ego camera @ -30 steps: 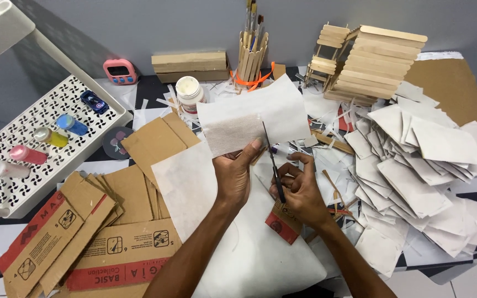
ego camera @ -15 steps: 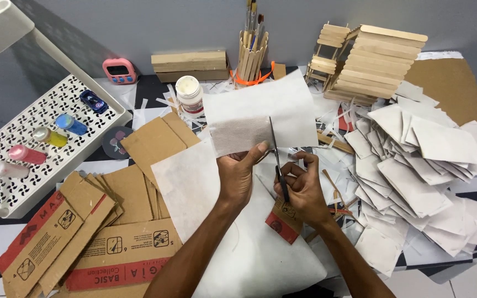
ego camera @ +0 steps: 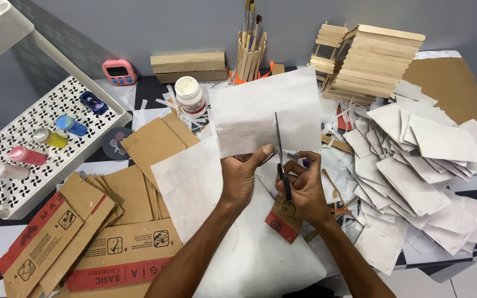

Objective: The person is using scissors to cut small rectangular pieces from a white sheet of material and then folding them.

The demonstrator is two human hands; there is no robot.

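Just in front of the brush holder (ego camera: 251, 55), the left hand (ego camera: 242, 177) pinches a white sheet (ego camera: 260, 110) (held upright) while the right hand (ego camera: 305, 185) grips scissors (ego camera: 280, 152) cutting into it.

Grey wall (ego camera: 139, 27), white perforated shelf (ego camera: 40, 127) at left, cluttered checkered table (ego camera: 144, 88).

pink timer (ego camera: 119, 72), glue jar (ego camera: 189, 95), brush holder (ego camera: 250, 55), cardboard strips (ego camera: 84, 232)

Both forearms forward, left hand (ego camera: 242, 175) pinching, right hand (ego camera: 305, 185) curled.
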